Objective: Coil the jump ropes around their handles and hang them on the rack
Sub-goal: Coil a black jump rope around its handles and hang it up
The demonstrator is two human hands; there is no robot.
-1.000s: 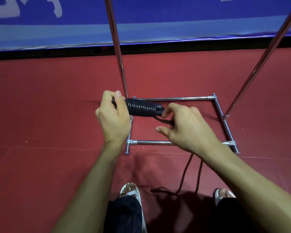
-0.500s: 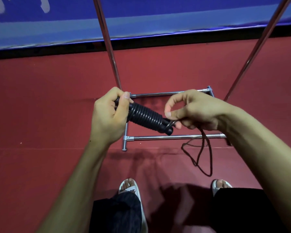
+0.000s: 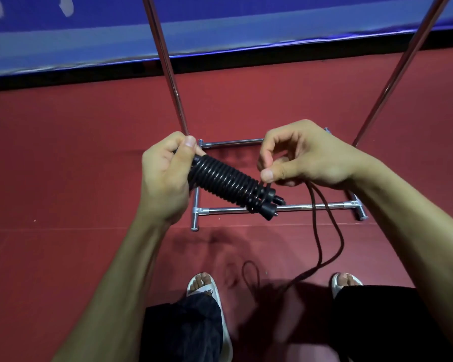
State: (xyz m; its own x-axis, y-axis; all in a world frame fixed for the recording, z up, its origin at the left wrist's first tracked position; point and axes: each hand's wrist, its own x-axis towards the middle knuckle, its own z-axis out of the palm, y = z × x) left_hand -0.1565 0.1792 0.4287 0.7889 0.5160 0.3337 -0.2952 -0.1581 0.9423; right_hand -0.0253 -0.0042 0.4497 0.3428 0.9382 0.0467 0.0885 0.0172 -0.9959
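My left hand [image 3: 165,176] grips the upper end of two black jump rope handles [image 3: 228,184] held side by side, with dark rope coiled tightly round them. The bundle slants down to the right, its two end caps showing. My right hand [image 3: 298,158] pinches the loose dark rope [image 3: 322,223] between thumb and fingers just above the handles' lower end. From that hand a doubled length of rope hangs down to the red floor and curls into a small loop between my feet. The chrome rack [image 3: 168,71] stands right in front of me; its top is out of view.
The rack's base frame [image 3: 311,205] lies on the red floor [image 3: 63,178] under my hands, and its two uprights rise left and right. A blue banner [image 3: 246,22] runs along the far edge. My feet in white sandals [image 3: 204,286] stand just behind the base.
The right hand has lifted and drawn the rope upward beside the handles. The slack loop has dropped lower, towards my feet. The handle bundle tilts a little more steeply.
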